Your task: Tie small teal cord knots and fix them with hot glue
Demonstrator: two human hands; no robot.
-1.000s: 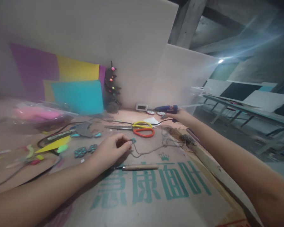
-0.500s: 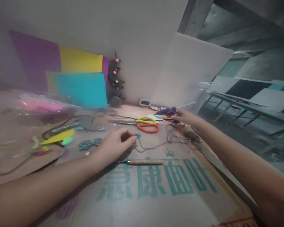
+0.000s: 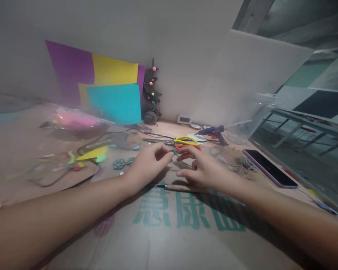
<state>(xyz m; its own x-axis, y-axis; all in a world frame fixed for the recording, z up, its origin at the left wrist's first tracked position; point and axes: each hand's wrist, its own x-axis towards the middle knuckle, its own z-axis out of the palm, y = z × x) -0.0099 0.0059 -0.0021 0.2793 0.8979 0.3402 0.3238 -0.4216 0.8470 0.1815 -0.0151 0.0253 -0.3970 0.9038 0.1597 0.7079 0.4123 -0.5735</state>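
My left hand (image 3: 149, 161) is closed, with its thumb and fingertips pinching a small teal coil of cord (image 3: 175, 150). A thin grey cord trails from that piece. Close on the right, my right hand (image 3: 199, 167) has its fingers apart, the fingertips beside the coil; whether they touch it I cannot tell. Just beyond both hands lie scissors (image 3: 187, 140) with yellow and red handles. A wooden-handled tool (image 3: 183, 188) with a thin dark tip rests below my hands. Left of my left hand is a teal-grey knotted cord piece (image 3: 122, 164).
A blue glue gun (image 3: 212, 130) stands at the back right. On the right are a tangle of grey cord (image 3: 245, 165) and a phone (image 3: 270, 168). A bag of pink material (image 3: 76, 120), coloured sheets (image 3: 114, 105) and a small decorated tree (image 3: 152, 93) are at the back left.
My right hand has left the glue gun and come to the middle beside my left hand. The left still pinches the coil. The view has turned, bringing the phone into sight.
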